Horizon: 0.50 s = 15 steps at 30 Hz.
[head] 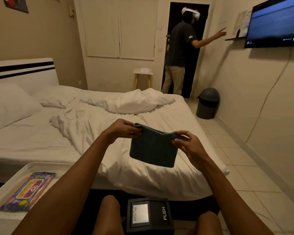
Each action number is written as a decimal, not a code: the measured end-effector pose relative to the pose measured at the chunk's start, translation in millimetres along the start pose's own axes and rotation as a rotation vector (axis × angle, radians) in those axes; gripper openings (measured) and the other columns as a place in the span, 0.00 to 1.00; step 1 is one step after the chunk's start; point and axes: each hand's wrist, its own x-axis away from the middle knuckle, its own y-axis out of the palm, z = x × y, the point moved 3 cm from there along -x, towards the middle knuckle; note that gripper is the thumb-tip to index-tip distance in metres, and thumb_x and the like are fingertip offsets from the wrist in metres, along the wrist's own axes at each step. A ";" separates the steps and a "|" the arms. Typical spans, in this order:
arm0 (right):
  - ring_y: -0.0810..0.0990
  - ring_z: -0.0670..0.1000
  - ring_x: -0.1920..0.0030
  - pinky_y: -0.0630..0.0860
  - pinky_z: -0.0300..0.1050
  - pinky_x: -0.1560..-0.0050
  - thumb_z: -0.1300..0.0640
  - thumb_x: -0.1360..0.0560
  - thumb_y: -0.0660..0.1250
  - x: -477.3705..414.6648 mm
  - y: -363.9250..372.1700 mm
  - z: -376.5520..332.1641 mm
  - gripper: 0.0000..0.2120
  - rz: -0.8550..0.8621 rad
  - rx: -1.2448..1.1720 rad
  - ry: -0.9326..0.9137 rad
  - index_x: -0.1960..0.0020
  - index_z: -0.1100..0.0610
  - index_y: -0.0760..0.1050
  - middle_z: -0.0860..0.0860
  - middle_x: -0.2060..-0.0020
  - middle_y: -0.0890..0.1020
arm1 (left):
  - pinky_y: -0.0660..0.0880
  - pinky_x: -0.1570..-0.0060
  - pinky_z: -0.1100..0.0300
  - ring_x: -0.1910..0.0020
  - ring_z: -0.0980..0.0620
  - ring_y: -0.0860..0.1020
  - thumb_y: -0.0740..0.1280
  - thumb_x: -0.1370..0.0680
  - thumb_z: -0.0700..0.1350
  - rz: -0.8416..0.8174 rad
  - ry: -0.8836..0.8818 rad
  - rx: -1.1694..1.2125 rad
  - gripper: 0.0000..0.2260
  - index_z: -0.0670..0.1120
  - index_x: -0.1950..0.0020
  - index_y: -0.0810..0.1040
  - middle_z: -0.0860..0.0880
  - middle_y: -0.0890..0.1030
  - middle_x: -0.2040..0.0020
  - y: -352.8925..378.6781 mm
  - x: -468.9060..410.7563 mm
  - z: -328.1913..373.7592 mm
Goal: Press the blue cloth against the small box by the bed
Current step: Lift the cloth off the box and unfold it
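Note:
A folded dark blue cloth [153, 150] hangs in the air above the foot of the bed [41, 141]. My left hand [122, 128] pinches its upper left corner and my right hand [187, 143] pinches its upper right corner. The cloth's lower edge hangs free. A small black box [149, 215] with two "PUSH" flaps stands on the floor between my knees, directly below the cloth and apart from it.
A white mesh tray [10, 184] holding a colourful wipes packet [27, 190] sits at lower left. A grey bin [208, 103] stands by the right wall. A person [180, 51] stands in the far doorway. Rumpled white bedding [109, 106] covers the mattress.

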 end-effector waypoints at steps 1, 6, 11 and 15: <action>0.81 0.58 0.41 0.82 0.51 0.42 0.69 0.23 0.68 -3.8 3.1 -1.7 0.13 0.017 0.031 -0.016 0.42 0.57 0.74 0.59 0.43 0.81 | 0.83 0.48 0.56 0.48 0.47 0.84 0.75 0.26 0.43 0.022 0.021 -0.006 0.15 0.40 0.42 0.82 0.42 0.84 0.47 -5.5 -1.7 0.5; 0.83 0.54 0.50 0.82 0.40 0.62 0.71 0.23 0.66 -26.6 27.7 -10.6 0.20 0.038 0.268 -0.101 0.34 0.55 0.73 0.55 0.44 0.81 | 0.81 0.59 0.60 0.54 0.50 0.83 0.74 0.25 0.45 0.124 0.110 -0.122 0.15 0.40 0.41 0.82 0.43 0.84 0.50 -35.1 -7.8 -4.7; 0.81 0.51 0.55 0.73 0.35 0.71 0.66 0.23 0.69 -46.8 62.7 -12.7 0.10 -0.039 0.543 -0.214 0.45 0.57 0.83 0.53 0.50 0.85 | 0.79 0.46 0.49 0.47 0.45 0.81 0.74 0.25 0.45 0.196 0.150 -0.243 0.12 0.41 0.44 0.85 0.44 0.84 0.49 -76.2 -9.0 -24.0; 0.82 0.51 0.54 0.75 0.38 0.68 0.62 0.24 0.71 -57.6 103.7 -6.4 0.06 -0.107 0.600 -0.223 0.47 0.58 0.84 0.54 0.53 0.85 | 0.78 0.53 0.58 0.51 0.49 0.81 0.73 0.24 0.42 0.200 0.208 -0.348 0.07 0.43 0.47 0.86 0.46 0.85 0.53 -110.3 5.1 -44.0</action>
